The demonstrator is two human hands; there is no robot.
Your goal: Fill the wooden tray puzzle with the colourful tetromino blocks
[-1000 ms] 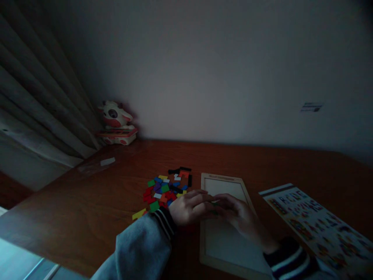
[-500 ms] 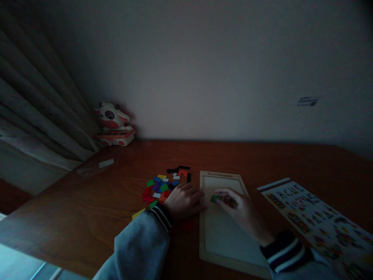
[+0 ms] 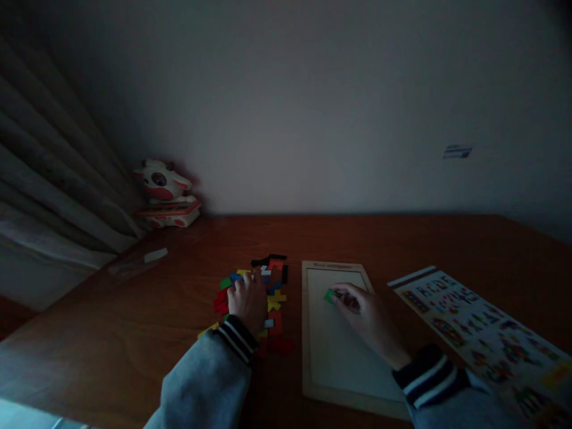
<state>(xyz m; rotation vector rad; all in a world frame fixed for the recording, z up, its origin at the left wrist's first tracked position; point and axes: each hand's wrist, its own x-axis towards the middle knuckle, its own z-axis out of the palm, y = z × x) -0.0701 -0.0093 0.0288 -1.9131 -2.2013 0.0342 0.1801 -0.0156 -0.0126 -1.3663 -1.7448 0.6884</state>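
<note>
Green piece [image 3: 329, 296] in its pinch, the right hand [image 3: 369, 316] stays above the board [image 3: 344, 369], much as it was half a second ago. The left hand [image 3: 249, 302] has left the board's edge and swung toward nine o'clock, onto the pile [image 3: 276, 322]; yellow pieces [image 3: 275, 299] that it covered now show.

The green piece sits at ten o'clock from the right palm, between thumb and fingertips, over the upper half of the board; whether it touches the surface cannot be told. The left hand's fingers are bent and slightly apart, pointing toward twelve; whether they grip anything cannot be told.

Counted: one green piece in hand, three black pieces [image 3: 285, 274] at the pile's far side around one o'clock, one board, one sheet [image 3: 478, 333] at three o'clock from the board, and one toy [image 3: 165, 193] between ten and eleven from the pile. The other pieces overlap or lie under the left hand, too hidden to count.
</note>
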